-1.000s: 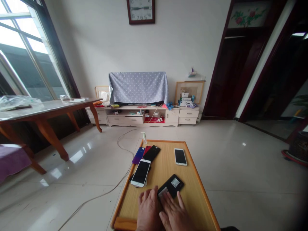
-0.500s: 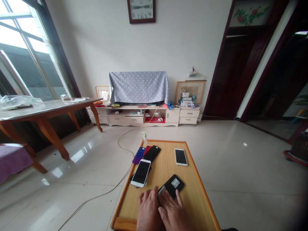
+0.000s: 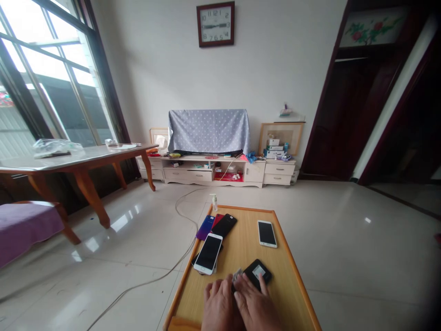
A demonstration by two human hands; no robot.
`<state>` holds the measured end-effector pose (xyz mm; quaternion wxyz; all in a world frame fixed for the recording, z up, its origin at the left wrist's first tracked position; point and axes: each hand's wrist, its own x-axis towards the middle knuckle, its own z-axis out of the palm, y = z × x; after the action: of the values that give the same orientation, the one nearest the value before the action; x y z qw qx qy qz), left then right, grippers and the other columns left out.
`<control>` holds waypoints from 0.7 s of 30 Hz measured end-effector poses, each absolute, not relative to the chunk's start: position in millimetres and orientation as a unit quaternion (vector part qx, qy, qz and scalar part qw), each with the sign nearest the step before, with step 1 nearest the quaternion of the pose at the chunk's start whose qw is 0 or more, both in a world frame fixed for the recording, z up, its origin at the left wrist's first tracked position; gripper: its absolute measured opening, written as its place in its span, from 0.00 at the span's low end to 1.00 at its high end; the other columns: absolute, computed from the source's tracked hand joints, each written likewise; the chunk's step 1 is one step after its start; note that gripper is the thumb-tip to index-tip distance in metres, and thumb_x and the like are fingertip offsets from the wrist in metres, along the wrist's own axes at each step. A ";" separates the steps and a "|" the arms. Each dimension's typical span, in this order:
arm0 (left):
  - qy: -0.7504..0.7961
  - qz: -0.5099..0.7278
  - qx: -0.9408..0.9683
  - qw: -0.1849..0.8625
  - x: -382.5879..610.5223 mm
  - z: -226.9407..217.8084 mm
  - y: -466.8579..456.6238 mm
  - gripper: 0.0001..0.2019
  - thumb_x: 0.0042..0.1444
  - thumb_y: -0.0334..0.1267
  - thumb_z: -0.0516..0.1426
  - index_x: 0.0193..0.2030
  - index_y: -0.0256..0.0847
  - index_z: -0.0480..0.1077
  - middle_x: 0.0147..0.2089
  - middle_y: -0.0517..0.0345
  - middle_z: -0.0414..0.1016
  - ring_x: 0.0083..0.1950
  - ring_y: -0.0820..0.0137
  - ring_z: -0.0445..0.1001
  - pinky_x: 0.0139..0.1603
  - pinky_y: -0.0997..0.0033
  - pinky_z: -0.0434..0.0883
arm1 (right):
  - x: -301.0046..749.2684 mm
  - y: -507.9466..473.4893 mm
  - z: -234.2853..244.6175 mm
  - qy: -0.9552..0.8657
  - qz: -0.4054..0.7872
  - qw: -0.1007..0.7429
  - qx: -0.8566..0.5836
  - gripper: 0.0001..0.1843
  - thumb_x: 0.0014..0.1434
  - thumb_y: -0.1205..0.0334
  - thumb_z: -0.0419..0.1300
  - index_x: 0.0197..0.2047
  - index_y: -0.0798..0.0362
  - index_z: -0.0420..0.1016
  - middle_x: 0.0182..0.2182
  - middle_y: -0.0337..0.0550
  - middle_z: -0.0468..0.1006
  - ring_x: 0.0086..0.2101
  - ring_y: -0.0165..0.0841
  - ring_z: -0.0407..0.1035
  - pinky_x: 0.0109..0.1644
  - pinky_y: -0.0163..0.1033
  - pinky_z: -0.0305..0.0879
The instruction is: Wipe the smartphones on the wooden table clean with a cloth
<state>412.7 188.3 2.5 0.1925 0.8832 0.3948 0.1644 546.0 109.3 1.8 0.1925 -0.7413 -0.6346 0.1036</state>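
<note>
A black phone (image 3: 267, 272) with a white label lies tilted on the small wooden table. My right hand (image 3: 257, 305) rests over its lower part, fingers stretched out flat and thumb apart. A crumpled grey-white piece (image 3: 237, 274), cloth or tissue, pokes out by the right fingertips. My left hand (image 3: 219, 303) is curled beside the phone's near end; what its fingertips grip is hidden. Left of the hands, a white phone (image 3: 208, 253) lies screen up over another dark one. Behind it sit a black phone (image 3: 225, 225), a red one and a blue-purple phone (image 3: 205, 227).
Another white phone (image 3: 267, 233) lies near the right edge of the wooden table (image 3: 241, 248). A pump bottle (image 3: 214, 202) stands at its far left corner. A cable (image 3: 155, 278) runs over the floor. A low cabinet (image 3: 253, 174) lines the wall.
The view has tilted up and shifted left. The grey-white piece now shows crumpled ahead of the right fingertips. The right hand covers more of the black phone.
</note>
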 end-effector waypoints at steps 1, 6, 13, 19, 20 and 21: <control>0.399 0.165 0.882 0.192 413.6 2.9 187.4 0.29 0.55 0.45 0.57 0.64 0.43 0.68 0.62 0.49 0.76 0.61 0.55 0.70 0.66 0.51 0.54 | 555.3 110.9 2.7 -0.618 0.086 0.193 -0.757 0.29 0.75 0.46 0.37 0.70 0.43 0.63 0.67 0.42 0.65 0.68 0.43 0.56 0.74 0.66 0.37; 0.405 0.167 0.875 0.204 415.3 0.1 186.8 0.40 0.43 0.51 0.64 0.65 0.40 0.67 0.59 0.45 0.77 0.62 0.50 0.69 0.68 0.49 0.52 | 586.2 124.3 -3.0 -0.510 -0.001 0.169 -0.843 0.32 0.74 0.45 0.38 0.70 0.52 0.64 0.68 0.49 0.62 0.70 0.46 0.52 0.74 0.66 0.35; 0.395 0.168 0.878 0.211 412.6 -0.6 190.1 0.23 0.64 0.41 0.48 0.64 0.48 0.69 0.61 0.51 0.77 0.60 0.58 0.71 0.65 0.52 0.55 | 537.9 122.8 -22.4 -0.616 0.058 0.187 -0.763 0.26 0.75 0.48 0.41 0.68 0.39 0.67 0.66 0.40 0.65 0.67 0.45 0.58 0.73 0.65 0.42; 0.409 0.165 0.873 0.208 413.4 2.8 186.9 0.40 0.44 0.52 0.63 0.65 0.40 0.67 0.60 0.45 0.76 0.62 0.50 0.68 0.68 0.48 0.52 | 585.9 123.9 -7.8 -0.525 -0.007 0.181 -0.832 0.30 0.74 0.45 0.38 0.68 0.45 0.67 0.67 0.46 0.65 0.68 0.47 0.56 0.72 0.72 0.33; 0.409 0.153 0.875 0.212 412.9 3.1 187.3 0.41 0.43 0.52 0.64 0.66 0.41 0.66 0.60 0.45 0.76 0.62 0.49 0.67 0.69 0.48 0.52 | 589.9 125.2 -8.6 -0.513 -0.016 0.176 -0.840 0.31 0.74 0.45 0.38 0.68 0.47 0.67 0.67 0.48 0.65 0.68 0.48 0.56 0.72 0.72 0.33; 0.409 0.143 0.875 0.215 412.3 3.1 188.1 0.42 0.43 0.52 0.64 0.66 0.41 0.66 0.61 0.45 0.75 0.63 0.49 0.67 0.69 0.47 0.52 | 589.8 126.2 -11.5 -0.511 -0.020 0.172 -0.842 0.31 0.74 0.44 0.39 0.68 0.48 0.67 0.67 0.49 0.65 0.68 0.49 0.55 0.72 0.72 0.34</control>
<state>412.3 188.1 3.1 0.2151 0.8750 0.4093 0.1434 589.8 126.2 -11.5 0.1721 -0.8422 -0.5106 -0.0200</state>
